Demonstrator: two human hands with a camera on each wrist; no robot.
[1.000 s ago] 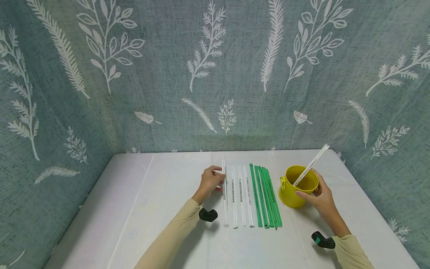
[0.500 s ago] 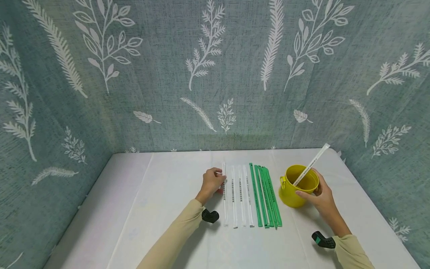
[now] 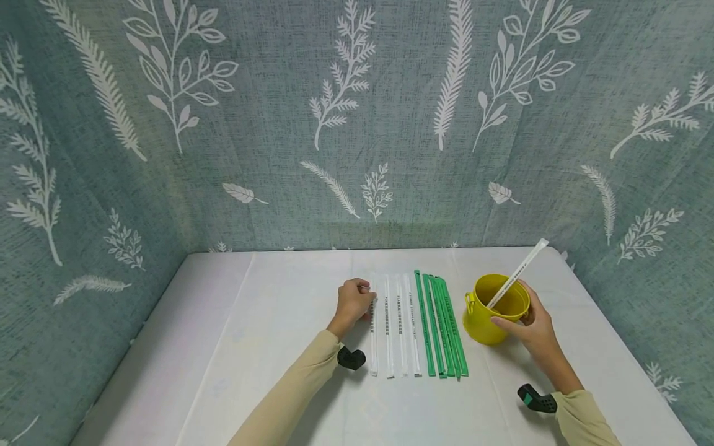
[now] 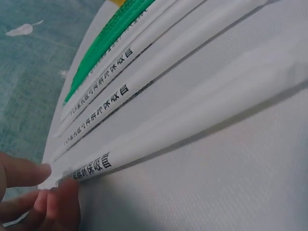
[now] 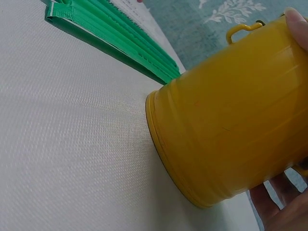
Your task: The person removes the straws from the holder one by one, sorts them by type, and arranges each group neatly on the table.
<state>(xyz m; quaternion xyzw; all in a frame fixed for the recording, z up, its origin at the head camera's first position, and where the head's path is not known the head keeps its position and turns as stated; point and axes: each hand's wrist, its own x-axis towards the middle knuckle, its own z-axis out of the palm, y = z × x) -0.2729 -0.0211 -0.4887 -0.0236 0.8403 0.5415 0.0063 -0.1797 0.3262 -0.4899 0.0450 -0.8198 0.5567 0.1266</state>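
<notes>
Your left hand (image 3: pixel 352 301) pinches the far end of the leftmost white straw (image 3: pixel 372 328), which lies on the desk (image 3: pixel 268 347) running straight toward you, while your right hand (image 3: pixel 534 327) grips the yellow bucket (image 3: pixel 491 310) well off to the right.

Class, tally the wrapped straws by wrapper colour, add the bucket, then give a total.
White-wrapped straws: 5, four flat on the table and one leaning in the bucket
Green-wrapped straws: about 5, overlapping, so not certain
Yellow bucket: 1
Total: about 11
</notes>
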